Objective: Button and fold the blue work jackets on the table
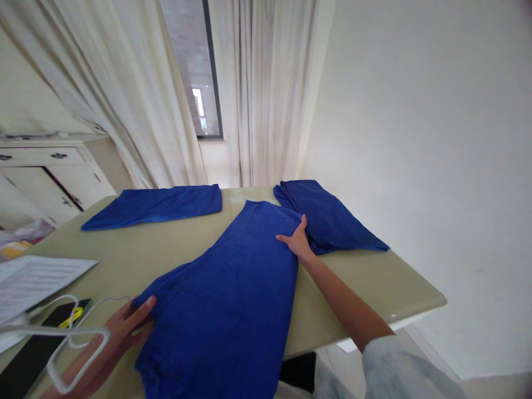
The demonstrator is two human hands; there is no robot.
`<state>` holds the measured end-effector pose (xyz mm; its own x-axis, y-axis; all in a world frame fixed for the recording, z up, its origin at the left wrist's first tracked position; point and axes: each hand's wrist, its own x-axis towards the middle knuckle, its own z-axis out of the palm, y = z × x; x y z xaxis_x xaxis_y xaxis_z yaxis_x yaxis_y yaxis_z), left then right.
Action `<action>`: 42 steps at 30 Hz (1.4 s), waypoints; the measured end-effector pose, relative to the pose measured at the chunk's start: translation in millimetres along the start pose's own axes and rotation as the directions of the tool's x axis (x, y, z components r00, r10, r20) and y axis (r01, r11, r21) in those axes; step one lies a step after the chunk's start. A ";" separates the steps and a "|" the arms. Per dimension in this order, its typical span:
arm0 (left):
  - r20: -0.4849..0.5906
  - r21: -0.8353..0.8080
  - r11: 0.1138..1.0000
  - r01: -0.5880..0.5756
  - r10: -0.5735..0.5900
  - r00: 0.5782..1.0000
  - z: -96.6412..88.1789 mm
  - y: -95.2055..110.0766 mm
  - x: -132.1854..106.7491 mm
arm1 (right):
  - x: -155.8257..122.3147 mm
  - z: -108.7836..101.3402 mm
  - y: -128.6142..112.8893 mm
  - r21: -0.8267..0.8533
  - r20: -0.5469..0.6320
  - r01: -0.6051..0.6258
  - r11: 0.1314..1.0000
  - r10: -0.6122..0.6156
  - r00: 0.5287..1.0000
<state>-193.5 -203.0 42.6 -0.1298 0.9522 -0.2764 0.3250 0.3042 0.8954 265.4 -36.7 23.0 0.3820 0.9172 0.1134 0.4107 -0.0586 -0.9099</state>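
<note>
Across the middle of the frame runs a pale olive table (366,277), its right corner jutting toward a bare white wall. At upper left of the tabletop lies a folded blue garment (158,205), flat and well apart from either hand. At upper centre-right a second folded blue piece (332,219) rests with one edge just beside the waistband of the garment being handled. On the left edge of the frame sit printed papers (37,280), and below them a dark phone (29,354) with a white cable (75,338) looping over it and across the left wrist. Cream curtains (257,88) and a strip of window (199,66) fill the background, with a white cabinet (45,177) at far left.

Spread lengthwise from centre to the bottom of the frame are the blue trousers (233,299), waistband toward the curtains and leg ends hanging off the near table edge. The right hand (297,241) lies flat on the waistband's right corner, fingers extended and together, pressing rather than gripping. The left hand (112,338) rests at lower left, fingers stretched out, fingertips touching the left edge of the trouser legs, palm on the table beside the cloth. Nothing is pinched or clasped by either hand.
</note>
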 end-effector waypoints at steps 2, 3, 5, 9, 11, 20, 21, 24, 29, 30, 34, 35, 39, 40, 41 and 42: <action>0.042 -0.132 0.988 0.082 -0.077 0.996 11.3 26.9 -2.8 | 4.4 5.6 -5.9 0.018 0.016 0.067 0.998 -0.068 0.998; 0.065 -0.188 0.977 0.105 -0.094 0.993 17.9 39.1 -4.1 | 8.2 3.9 -9.8 0.026 0.015 0.111 0.994 -0.111 0.994; 0.096 -0.222 0.974 0.056 -0.035 0.995 33.9 57.5 -7.0 | 20.6 -11.0 -21.2 0.009 -0.007 0.230 0.973 -0.230 0.973; 0.085 -0.318 0.943 -0.095 0.128 0.988 89.1 80.8 -12.9 | 73.5 -82.3 -65.8 -0.162 -0.008 0.490 0.856 -0.498 0.867; 0.093 -0.382 0.906 -0.183 0.235 0.968 131.6 99.0 -11.0 | 114.2 -125.6 -98.7 -0.282 0.018 0.566 0.775 -0.585 0.811; 0.493 -0.300 0.917 -0.262 0.385 0.780 288.2 145.6 56.0 | 197.8 -120.5 -134.5 -0.814 -0.097 0.128 0.567 -0.349 0.932; 0.495 -0.195 0.924 -0.328 0.382 0.781 283.7 131.9 62.1 | 183.8 -99.5 -117.9 -0.825 -0.008 0.114 0.553 -0.213 0.977; 0.413 0.021 0.844 -0.536 0.480 0.774 245.4 84.1 74.8 | 128.6 -41.6 -65.8 -0.822 0.165 0.152 0.549 -0.026 0.986; 0.225 0.129 0.801 -0.584 0.550 0.804 182.3 41.7 79.8 | 74.7 -20.7 -22.7 -0.834 0.397 0.333 0.440 0.059 0.916; 0.214 0.132 0.801 -0.583 0.551 0.806 177.0 40.1 79.3 | 76.3 -30.0 -22.3 -0.815 0.453 0.386 0.432 0.058 0.890; 0.228 0.114 0.797 -0.592 0.559 0.797 172.8 41.0 77.8 | 104.2 -94.1 -35.9 -0.757 0.557 0.512 0.406 -0.007 0.830; 0.242 0.102 0.794 -0.600 0.565 0.789 173.6 41.6 78.1 | 110.3 -110.8 -40.9 -0.782 0.525 0.499 0.374 -0.039 0.850; 0.302 0.069 0.782 -0.620 0.576 0.760 177.3 44.0 80.5 | 105.1 -141.3 -51.9 -0.887 0.377 0.397 0.237 -0.127 0.917; 0.307 0.072 0.778 -0.624 0.577 0.756 178.1 44.7 80.8 | 96.9 -136.6 -51.1 -0.882 0.415 0.418 0.220 -0.061 0.908; 0.311 0.080 0.774 -0.628 0.579 0.754 178.8 45.3 80.8 | 87.9 -127.1 -49.3 -0.869 0.467 0.450 0.206 0.036 0.884; 0.315 0.089 0.770 -0.632 0.580 0.751 179.4 46.0 80.5 | 79.2 -113.0 -47.4 -0.857 0.507 0.480 0.189 0.134 0.851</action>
<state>-20.9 -107.6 -1.1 0.3862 0.9002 0.2014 0.4159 -0.3648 0.8331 369.7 -5.9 120.2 -0.0393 0.9729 -0.2280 0.9702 0.0917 0.2241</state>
